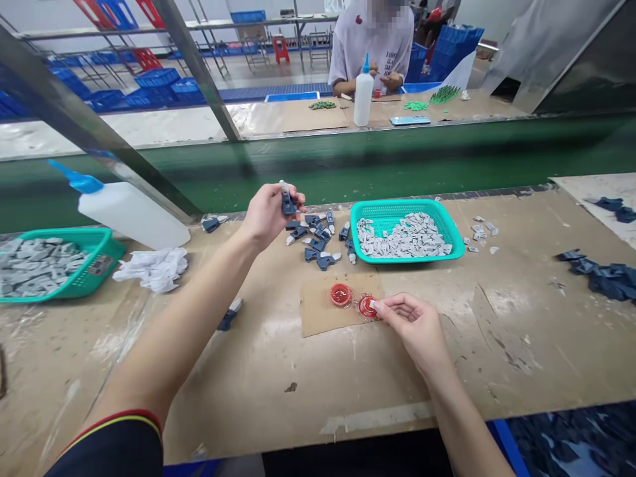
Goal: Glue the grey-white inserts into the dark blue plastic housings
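Observation:
My left hand [271, 211] is closed around a dark blue-grey plastic part [287, 201] with a pale tip, raised just beyond a loose pile of similar parts [322, 240]. Thumb and fingers of my right hand [415, 326] pinch a small light-grey plastic piece [373, 303], mostly covered by the fingertips. That piece is at a shallow red cap [366, 307] with shiny liquid in it. Beside it stands a second red cap [340, 294], also wet inside. Both caps rest on a brown cardboard piece [318, 318].
A green basket [407, 260] of light-grey pieces stands behind the caps; another green basket [99, 265] is at left. Near it are a white squeeze bottle [132, 211] and crumpled white cloth [153, 268]. Dark parts [613, 279] lie at right. A person [372, 46] works across the green belt [322, 162].

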`<state>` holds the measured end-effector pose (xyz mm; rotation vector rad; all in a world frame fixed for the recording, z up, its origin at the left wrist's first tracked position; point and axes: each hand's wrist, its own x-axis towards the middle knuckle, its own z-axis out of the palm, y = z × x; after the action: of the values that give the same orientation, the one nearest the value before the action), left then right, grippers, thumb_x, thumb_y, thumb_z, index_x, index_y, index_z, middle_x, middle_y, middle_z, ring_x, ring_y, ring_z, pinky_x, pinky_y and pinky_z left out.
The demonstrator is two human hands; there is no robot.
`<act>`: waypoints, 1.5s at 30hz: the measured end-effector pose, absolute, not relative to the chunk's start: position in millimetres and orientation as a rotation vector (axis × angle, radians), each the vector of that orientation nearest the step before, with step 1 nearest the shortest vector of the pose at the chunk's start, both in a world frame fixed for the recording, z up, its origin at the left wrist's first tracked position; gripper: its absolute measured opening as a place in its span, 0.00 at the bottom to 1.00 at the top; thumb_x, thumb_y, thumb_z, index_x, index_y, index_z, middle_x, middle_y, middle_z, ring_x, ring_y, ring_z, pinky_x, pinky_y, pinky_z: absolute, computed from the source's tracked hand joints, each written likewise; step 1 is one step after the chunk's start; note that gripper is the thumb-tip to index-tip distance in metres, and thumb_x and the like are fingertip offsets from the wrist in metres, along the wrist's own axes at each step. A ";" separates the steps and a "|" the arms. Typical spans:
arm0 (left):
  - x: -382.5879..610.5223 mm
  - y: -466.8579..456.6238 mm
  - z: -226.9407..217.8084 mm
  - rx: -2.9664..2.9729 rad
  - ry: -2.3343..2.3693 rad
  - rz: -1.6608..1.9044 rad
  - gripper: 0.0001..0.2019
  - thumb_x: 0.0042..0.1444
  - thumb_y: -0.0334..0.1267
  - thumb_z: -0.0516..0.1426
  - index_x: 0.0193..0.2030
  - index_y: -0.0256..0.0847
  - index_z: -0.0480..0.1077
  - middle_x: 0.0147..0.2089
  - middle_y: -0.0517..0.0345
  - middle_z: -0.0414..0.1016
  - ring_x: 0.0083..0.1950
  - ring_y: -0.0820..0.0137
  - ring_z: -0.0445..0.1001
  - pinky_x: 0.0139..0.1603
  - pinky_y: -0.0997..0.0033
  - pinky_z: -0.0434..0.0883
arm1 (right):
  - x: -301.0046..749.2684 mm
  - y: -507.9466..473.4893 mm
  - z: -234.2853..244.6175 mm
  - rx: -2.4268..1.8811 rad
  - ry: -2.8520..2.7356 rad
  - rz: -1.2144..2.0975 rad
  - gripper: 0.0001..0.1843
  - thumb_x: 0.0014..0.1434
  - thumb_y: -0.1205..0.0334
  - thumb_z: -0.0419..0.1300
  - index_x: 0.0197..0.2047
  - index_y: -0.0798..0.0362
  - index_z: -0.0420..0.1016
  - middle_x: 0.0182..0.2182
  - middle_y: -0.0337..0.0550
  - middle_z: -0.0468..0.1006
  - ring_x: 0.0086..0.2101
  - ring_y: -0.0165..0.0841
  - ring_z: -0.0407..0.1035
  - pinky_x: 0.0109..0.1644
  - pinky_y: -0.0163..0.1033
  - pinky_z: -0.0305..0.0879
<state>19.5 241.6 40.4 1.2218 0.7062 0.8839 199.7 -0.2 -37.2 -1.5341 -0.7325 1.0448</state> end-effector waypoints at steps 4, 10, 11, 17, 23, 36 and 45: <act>-1.8 182.9 66.7 1.144 0.758 0.880 0.08 0.58 0.39 0.54 0.34 0.37 0.72 0.35 0.54 0.70 0.36 0.70 0.71 0.29 0.75 0.66 | 199.2 0.8 -39.6 -1.520 -0.746 1.037 0.14 0.47 0.53 0.70 0.28 0.55 0.77 0.26 0.46 0.81 0.28 0.35 0.74 0.35 0.39 0.70; -27.3 102.0 70.0 1.177 0.898 0.931 0.10 0.52 0.36 0.64 0.42 0.41 0.76 0.42 0.53 0.77 0.47 0.65 0.75 0.48 0.69 0.72 | 199.9 0.1 -43.0 -1.512 -0.756 1.008 0.15 0.46 0.52 0.71 0.28 0.55 0.77 0.25 0.46 0.80 0.27 0.35 0.73 0.34 0.39 0.70; -30.0 89.9 65.5 1.141 0.932 0.969 0.11 0.49 0.37 0.66 0.41 0.41 0.77 0.41 0.53 0.78 0.46 0.65 0.76 0.48 0.68 0.73 | 200.5 -0.1 -42.7 -1.502 -0.754 1.015 0.15 0.45 0.51 0.71 0.28 0.55 0.77 0.25 0.46 0.80 0.28 0.35 0.73 0.34 0.39 0.70; -20.5 30.2 18.9 0.789 1.086 1.199 0.20 0.32 0.41 0.73 0.35 0.42 0.79 0.34 0.54 0.81 0.37 0.66 0.79 0.40 0.70 0.76 | 205.8 -9.1 -26.3 -1.415 -0.678 1.089 0.14 0.45 0.53 0.72 0.29 0.55 0.77 0.24 0.43 0.79 0.25 0.32 0.70 0.29 0.36 0.66; 17.5 6.9 -3.5 0.660 0.984 1.268 0.18 0.36 0.35 0.72 0.38 0.44 0.80 0.36 0.55 0.82 0.41 0.66 0.80 0.43 0.71 0.75 | 192.6 -33.6 8.0 -1.314 -0.721 1.151 0.09 0.51 0.56 0.70 0.30 0.52 0.78 0.23 0.40 0.77 0.25 0.28 0.66 0.28 0.31 0.62; 25.4 -4.9 5.8 0.900 0.963 1.309 0.18 0.35 0.26 0.70 0.35 0.50 0.81 0.33 0.59 0.80 0.39 0.66 0.79 0.39 0.73 0.78 | 158.0 -35.0 21.2 -1.303 -0.959 1.254 0.11 0.53 0.55 0.67 0.29 0.52 0.72 0.25 0.39 0.75 0.28 0.31 0.70 0.33 0.35 0.67; 19.3 -14.8 8.0 0.972 0.957 1.214 0.17 0.34 0.28 0.70 0.34 0.49 0.82 0.34 0.56 0.78 0.31 0.64 0.80 0.30 0.67 0.81 | 171.7 -31.8 17.7 -1.106 -1.041 1.721 0.16 0.58 0.47 0.61 0.37 0.49 0.62 0.26 0.36 0.72 0.26 0.29 0.65 0.25 0.30 0.61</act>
<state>19.3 -14.8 8.0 0.9719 0.9574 1.2135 171.7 -31.8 17.7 -1.1056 -1.0409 1.7215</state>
